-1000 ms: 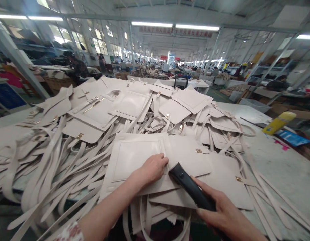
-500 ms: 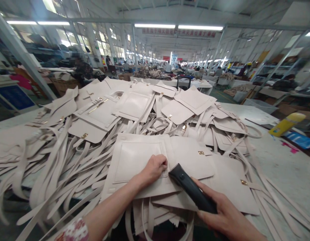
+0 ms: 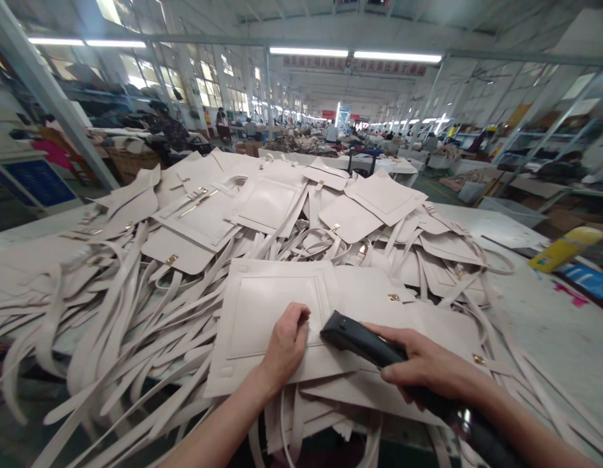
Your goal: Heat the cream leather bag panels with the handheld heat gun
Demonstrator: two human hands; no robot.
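**Black tool levelled at panel edge, left hand close by**

One pale bag piece (image 3: 269, 299) is laid face up at the front of the worktop (image 3: 530, 312), before a heap of like pieces (image 3: 269, 205). The black handheld tool (image 3: 364, 341) is gripped in the right hand (image 3: 413, 361), its flat mouth set at the right border of the raised rectangle; contact cannot be told. The left hand (image 3: 286, 335) is rested on the same piece just beside the mouth, fingers curled narrow; whether anything is pinched cannot be told.

Step in hand, as judged: that border is being worked with the tool while the piece is steadied. For the next move, a flat panel, a guided mouth and left fingers well clear would be called for.

Counts: hands, two; black tool, one; front piece, one, with one gold clasp (image 3: 394, 298) on the flap at its right. A second clasp (image 3: 478, 359) is seen on the piece lying farther right. More gold fittings are scattered through the heap, a firm total not obtained. Heaped pieces and straps (image 3: 150, 325) are too overlapped to be counted. To the right: yellow bottle (image 3: 567, 249), one; blue packet (image 3: 594, 279), one.
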